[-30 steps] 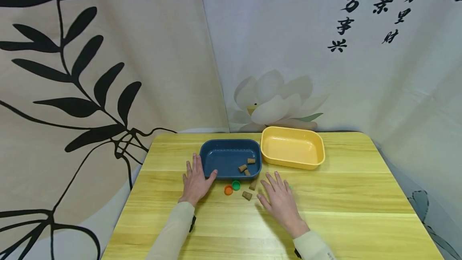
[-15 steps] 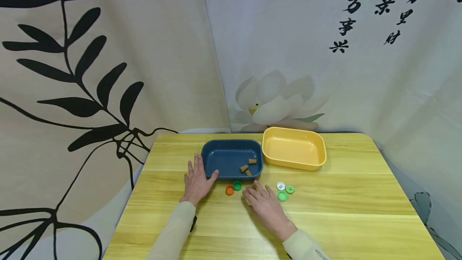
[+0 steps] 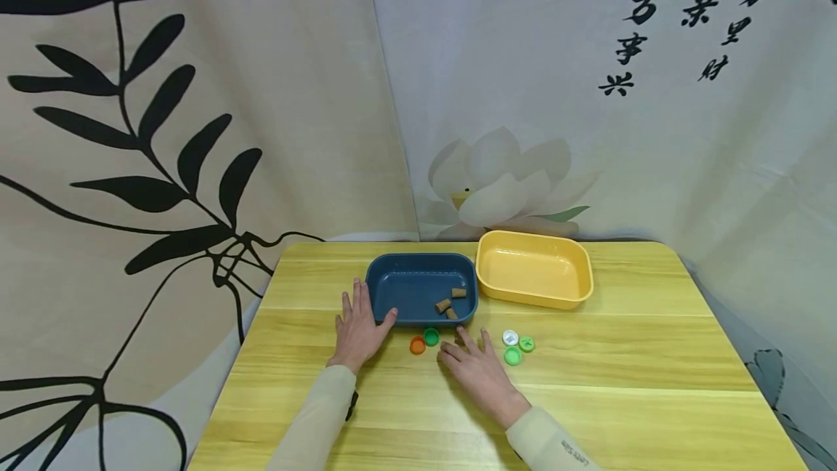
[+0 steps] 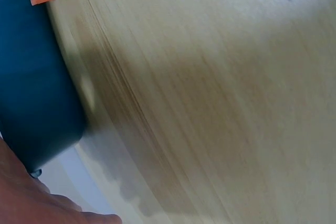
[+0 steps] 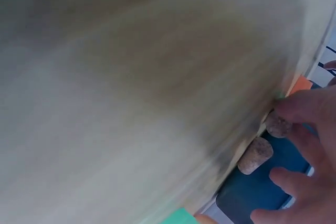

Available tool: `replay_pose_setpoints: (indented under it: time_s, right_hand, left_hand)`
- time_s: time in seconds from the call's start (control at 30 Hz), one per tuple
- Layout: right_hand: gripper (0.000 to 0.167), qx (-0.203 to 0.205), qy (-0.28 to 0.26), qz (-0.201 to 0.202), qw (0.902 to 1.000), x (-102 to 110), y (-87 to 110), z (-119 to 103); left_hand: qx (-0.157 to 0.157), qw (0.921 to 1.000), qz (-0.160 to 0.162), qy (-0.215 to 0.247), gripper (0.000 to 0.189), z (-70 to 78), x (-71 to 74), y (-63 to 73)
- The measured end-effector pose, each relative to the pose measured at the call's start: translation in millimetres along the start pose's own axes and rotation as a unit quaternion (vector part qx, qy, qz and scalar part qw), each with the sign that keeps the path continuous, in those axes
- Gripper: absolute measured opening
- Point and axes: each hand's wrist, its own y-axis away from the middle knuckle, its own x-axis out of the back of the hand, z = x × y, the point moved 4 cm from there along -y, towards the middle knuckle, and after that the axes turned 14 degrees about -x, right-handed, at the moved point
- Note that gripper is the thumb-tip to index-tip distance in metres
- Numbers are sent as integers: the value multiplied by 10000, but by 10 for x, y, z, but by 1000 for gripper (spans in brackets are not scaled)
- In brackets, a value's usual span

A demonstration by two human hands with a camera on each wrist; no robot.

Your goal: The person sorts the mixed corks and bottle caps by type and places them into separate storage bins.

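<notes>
My left hand (image 3: 358,333) rests with straight fingers against the left side of a blue tray (image 3: 405,289), its thumb along the front edge. Several short corks (image 3: 459,293) lie inside the tray, towards the right. In front of it, my right hand (image 3: 480,376) pinches a cork (image 5: 278,125) between thumb and forefinger, seen in the right wrist view. A second loose cork (image 5: 255,156) lies just beside the fingers. From the head view the hand mostly hides both. An orange bottle cap (image 3: 417,345) and a green cap (image 3: 431,336) lie between the hands.
A yellow tray (image 3: 532,267) stands right against the blue one. Right of my right hand lie a white cap (image 3: 510,338), a green cap with a cross mark (image 3: 526,344) and another green cap (image 3: 513,356). A printed curtain hangs behind the wooden table (image 3: 621,355).
My right hand has moved left over the two loose corks and taken hold of one. The caps on the right have come into sight. My left hand has stayed at the blue tray.
</notes>
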Motion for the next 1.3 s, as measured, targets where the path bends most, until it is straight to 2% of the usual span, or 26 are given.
replay_pose_setpoints:
  time_s: [0.23, 0.47, 0.73, 0.83, 1.03, 1.3]
  right_hand:
    - [48, 105, -237, 623, 9977, 8, 49, 55]
    - [44, -168, -511, 636, 9965, 99, 125, 118]
    - [45, -598, -1047, 835, 9892, 250, 136, 191]
    - [42, -717, -1153, 961, 9861, 293, 99, 213]
    - [38, -750, -1191, 1475, 9790, 392, -39, 234]
    - [41, -977, -1380, 1511, 9740, 435, -286, 255]
  left_hand:
    - [-15, 10000, 50, 33, 100, 5, 11, 0]
    - [-10, 10000, 36, -24, 102, -7, -3, 6]
    - [-1, 10000, 56, 19, 102, -10, -4, 0]
    - [-17, 9999, 97, 23, 102, -12, -8, 0]
    - [17, 10000, 62, 55, 100, -29, -16, -4]
    - [18, 10000, 37, 13, 101, -33, -25, -8]
